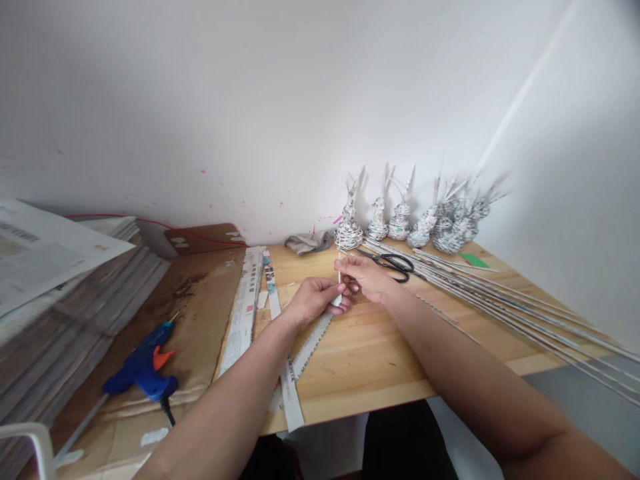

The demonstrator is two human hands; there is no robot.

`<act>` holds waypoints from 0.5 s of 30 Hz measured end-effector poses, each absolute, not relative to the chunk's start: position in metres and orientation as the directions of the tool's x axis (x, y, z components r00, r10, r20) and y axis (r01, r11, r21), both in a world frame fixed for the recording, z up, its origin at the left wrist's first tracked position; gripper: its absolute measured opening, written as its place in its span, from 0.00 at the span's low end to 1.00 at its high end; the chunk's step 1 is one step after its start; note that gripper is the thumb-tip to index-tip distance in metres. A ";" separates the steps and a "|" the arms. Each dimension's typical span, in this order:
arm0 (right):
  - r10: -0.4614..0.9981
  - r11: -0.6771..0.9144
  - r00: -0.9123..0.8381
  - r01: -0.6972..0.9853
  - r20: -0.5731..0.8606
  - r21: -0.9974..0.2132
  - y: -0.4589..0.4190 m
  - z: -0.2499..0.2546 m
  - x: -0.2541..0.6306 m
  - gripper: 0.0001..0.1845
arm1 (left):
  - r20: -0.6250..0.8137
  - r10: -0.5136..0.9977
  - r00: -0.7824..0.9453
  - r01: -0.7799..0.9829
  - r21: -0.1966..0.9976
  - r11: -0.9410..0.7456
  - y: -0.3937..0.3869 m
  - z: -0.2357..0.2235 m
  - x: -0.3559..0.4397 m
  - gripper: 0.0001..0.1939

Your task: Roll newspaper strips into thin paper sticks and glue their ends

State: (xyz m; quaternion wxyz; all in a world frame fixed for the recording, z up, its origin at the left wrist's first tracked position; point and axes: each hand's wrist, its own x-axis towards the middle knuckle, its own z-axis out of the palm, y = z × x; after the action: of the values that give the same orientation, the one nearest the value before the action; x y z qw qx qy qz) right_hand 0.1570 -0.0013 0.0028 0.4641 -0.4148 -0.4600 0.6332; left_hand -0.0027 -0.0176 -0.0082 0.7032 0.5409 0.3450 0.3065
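Observation:
Over the wooden table, a strip of printed newspaper (314,345) runs up to my left hand (320,298), whose thumb and fingers pinch its upper end. There the paper narrows into a thin white roll (340,272) that stands almost upright. My right hand (364,275) is closed around the top of this roll, just above and right of the left hand. Both hands nearly touch. Another long paper strip (289,390) lies flat below the left forearm. Black-handled scissors (395,263) rest right behind my right hand.
Several woven paper figures (349,227) line the wall. Long rolled paper sticks (480,293) spread to the right. Flat strips (245,313) and a grey cloth (309,243) lie left of centre. A blue glue gun (143,367) sits on cardboard (200,287), beside a newspaper stack (65,320).

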 end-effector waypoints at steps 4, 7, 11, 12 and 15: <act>0.928 -0.180 -0.355 -0.164 -0.112 -0.970 -0.002 0.004 0.159 0.18 | -0.154 0.813 0.561 -0.059 0.972 0.226 -0.017 -0.009 -0.003 0.24; 0.964 -0.150 -0.244 -0.167 -0.107 -0.975 -0.001 0.003 0.159 0.18 | -0.147 0.801 0.580 -0.062 0.973 0.223 -0.017 -0.010 -0.003 0.23; 0.959 -0.151 -0.266 -0.175 -0.101 -0.973 -0.001 0.003 0.159 0.18 | -0.139 0.807 0.574 -0.082 0.971 0.226 -0.018 -0.008 -0.004 0.23; 0.945 -0.161 -0.311 -0.168 -0.103 -0.972 -0.001 0.003 0.159 0.19 | -0.142 0.810 0.569 -0.082 0.970 0.228 -0.018 -0.007 -0.004 0.23; 0.933 -0.167 -0.342 -0.148 -0.108 -0.975 -0.002 0.003 0.159 0.18 | -0.150 0.812 0.564 -0.075 0.970 0.231 -0.019 -0.006 -0.003 0.23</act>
State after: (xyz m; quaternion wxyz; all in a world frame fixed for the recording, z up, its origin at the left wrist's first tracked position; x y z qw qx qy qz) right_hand 0.1591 -0.0019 0.0033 0.4141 -0.3967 -0.4951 0.6527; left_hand -0.0031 -0.0186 -0.0057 0.7048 0.5341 0.3450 0.3146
